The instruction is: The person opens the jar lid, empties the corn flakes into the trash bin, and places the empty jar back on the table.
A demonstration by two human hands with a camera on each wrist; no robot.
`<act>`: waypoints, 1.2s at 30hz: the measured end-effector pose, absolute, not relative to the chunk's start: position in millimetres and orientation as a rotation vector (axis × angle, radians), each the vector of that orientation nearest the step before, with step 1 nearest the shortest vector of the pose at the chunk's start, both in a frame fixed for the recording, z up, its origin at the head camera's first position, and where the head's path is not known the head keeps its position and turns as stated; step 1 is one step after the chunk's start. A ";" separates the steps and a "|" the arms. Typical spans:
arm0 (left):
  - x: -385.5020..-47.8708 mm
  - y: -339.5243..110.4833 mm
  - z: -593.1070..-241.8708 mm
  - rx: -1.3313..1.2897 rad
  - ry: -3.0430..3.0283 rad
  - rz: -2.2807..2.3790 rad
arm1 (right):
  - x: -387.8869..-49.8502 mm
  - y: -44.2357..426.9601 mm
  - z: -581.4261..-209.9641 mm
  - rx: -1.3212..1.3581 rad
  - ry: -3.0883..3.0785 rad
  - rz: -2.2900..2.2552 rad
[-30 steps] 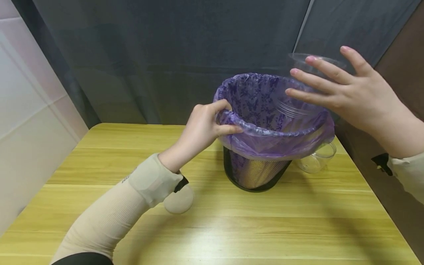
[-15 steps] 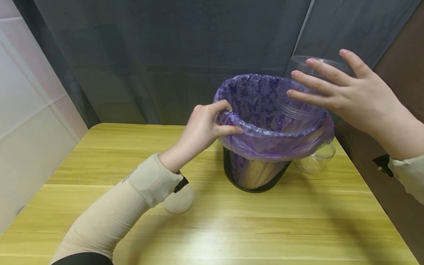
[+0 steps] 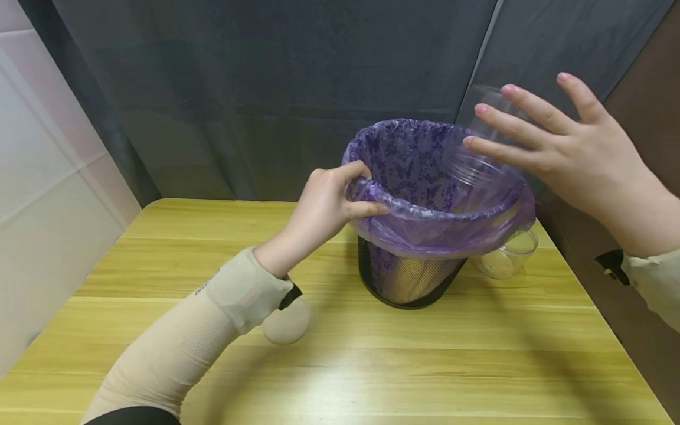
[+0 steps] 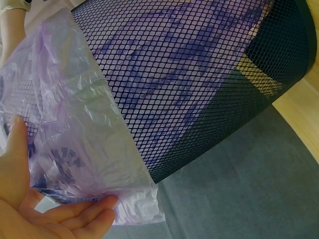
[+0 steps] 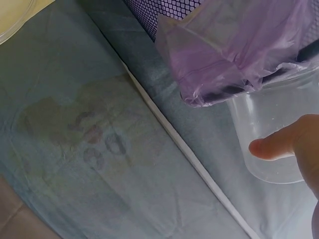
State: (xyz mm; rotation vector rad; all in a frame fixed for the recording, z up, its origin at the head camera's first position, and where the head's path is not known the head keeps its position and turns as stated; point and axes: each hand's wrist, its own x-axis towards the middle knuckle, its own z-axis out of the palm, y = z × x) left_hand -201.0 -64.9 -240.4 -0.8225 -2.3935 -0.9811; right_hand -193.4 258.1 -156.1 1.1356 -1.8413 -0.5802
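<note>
A black mesh wastebasket (image 3: 417, 280) stands tilted on the table, lined with a purple patterned plastic bag (image 3: 435, 233) folded over its rim. My left hand (image 3: 332, 195) grips the near-left rim through the bag, its thumb outside. Over the basket's far-right side, my right hand (image 3: 574, 150) holds a clear plastic container (image 3: 480, 127) between thumb and spread fingers. The container is tipped, its ringed mouth pointing down into the bag. In the right wrist view the thumb (image 5: 281, 144) presses the container's side (image 5: 244, 119). Nothing can be made out inside the container.
A second clear container (image 3: 507, 257) stands on the wooden table (image 3: 425, 366) behind the basket's right side, near the table edge. A pale round lid (image 3: 287, 321) lies below my left wrist. A dark curtain (image 3: 265, 88) hangs behind the table.
My right hand has shifted slightly up and to the right, and the container has tipped further over the basket. My left hand and the basket stay put.
</note>
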 end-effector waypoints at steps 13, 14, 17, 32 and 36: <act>-201.3 -65.0 -240.6 -0.823 -2.390 -0.987 | -198.4 268.2 -161.8 0.993 -1.774 -0.387; -201.5 -65.1 -240.8 -0.823 -2.390 -0.988 | -198.6 268.9 -162.5 0.978 -1.773 -0.365; -201.9 -65.2 -241.0 -0.826 -2.389 -0.988 | -198.4 270.4 -164.3 0.928 -1.781 -0.305; -201.9 -65.5 -241.2 -0.834 -2.379 -0.992 | -188.0 291.3 -160.5 0.778 -2.066 -0.150; -202.0 -65.6 -241.1 -0.832 -2.381 -0.992 | -190.6 296.9 -165.5 0.715 -2.051 -0.044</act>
